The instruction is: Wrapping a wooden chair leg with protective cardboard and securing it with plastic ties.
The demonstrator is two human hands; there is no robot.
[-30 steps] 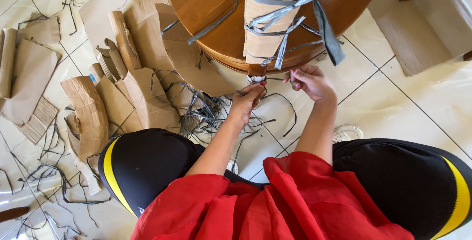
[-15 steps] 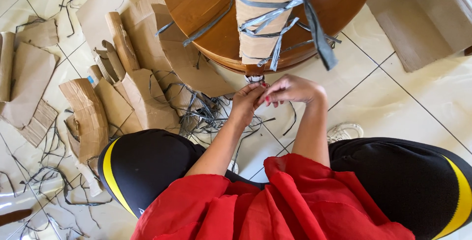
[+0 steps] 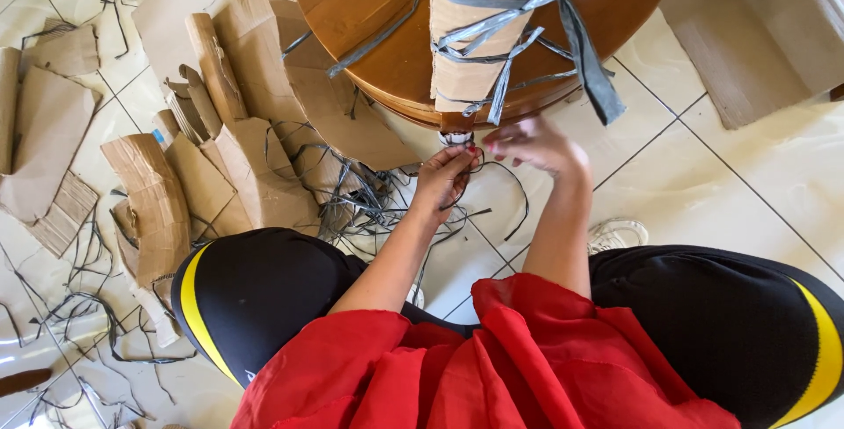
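Glossy cream floor tiles point(image 3: 747, 174) with thin dark grout lines, strewn at left with torn brown cardboard pieces point(image 3: 158, 192) and loose grey strapping scraps point(image 3: 352, 200). Round wooden table point(image 3: 369, 7) lying overhead in view, one leg wrapped in cardboard sleeve point(image 3: 479, 16) bound by grey plastic straps point(image 3: 580, 42). Left hand point(image 3: 444, 178), fingers pinched together on a thin dark strap point(image 3: 514, 196) just below the leg's metal foot cap point(image 3: 457, 138). Right hand point(image 3: 536, 143) blurred beside it near the cap, fingers curled, grip impossible to tell. Compared with half a second ago, right hand drawn slightly apart from the left rather than touching it; left hand unchanged at the strap.
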